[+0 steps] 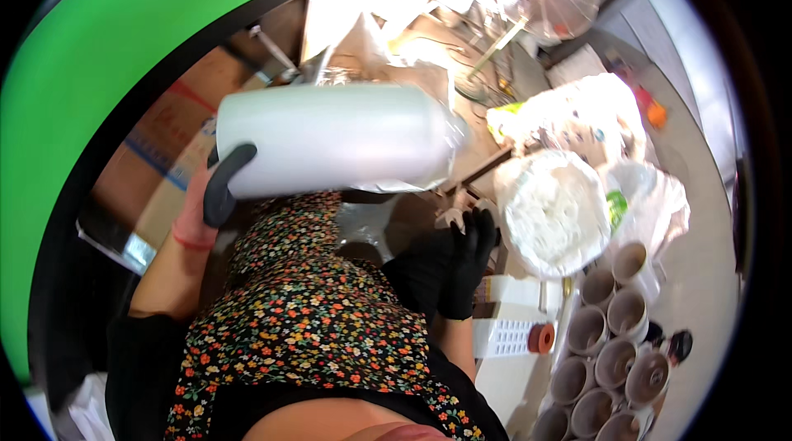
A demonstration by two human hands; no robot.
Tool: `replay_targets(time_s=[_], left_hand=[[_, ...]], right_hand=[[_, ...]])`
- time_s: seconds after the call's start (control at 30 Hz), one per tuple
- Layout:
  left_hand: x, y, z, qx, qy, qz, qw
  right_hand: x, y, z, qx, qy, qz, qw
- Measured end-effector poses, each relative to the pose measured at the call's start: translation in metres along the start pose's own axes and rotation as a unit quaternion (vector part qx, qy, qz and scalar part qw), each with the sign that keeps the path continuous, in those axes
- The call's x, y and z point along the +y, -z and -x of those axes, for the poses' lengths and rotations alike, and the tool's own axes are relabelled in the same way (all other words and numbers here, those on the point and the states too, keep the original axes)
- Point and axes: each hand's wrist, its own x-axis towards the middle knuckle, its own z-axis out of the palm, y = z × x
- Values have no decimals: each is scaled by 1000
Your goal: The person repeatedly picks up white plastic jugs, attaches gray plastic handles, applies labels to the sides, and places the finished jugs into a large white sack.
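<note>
My left hand (216, 187), in a black glove, grips the left end of a big white roll of plastic film (338, 137) that lies level in front of my chest. My right hand (470, 253), also in a black glove, hangs below the roll's right end with its fingers apart. It holds nothing I can see and does not touch the roll. A floral apron (305, 309) covers my front below the roll.
A white bucket of white powder (554, 212) lined with plastic stands at the right. Several brown cups (615, 334) are clustered at the lower right. A white ribbed tray (507, 337) and an orange tape roll (542, 337) lie beside them. Cardboard boxes (177, 140) lie at the left.
</note>
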Motion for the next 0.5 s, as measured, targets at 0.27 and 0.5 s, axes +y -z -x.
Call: replay_targets(time_s=[0.27, 0.5], left_hand=[[9, -58, 29, -211, 150, -26, 966], [-12, -52, 22, -199, 215, 53, 955]], right_hand=[[-6, 61, 40, 168, -31, 219, 961], [-17, 86, 61, 171, -5, 168, 971]])
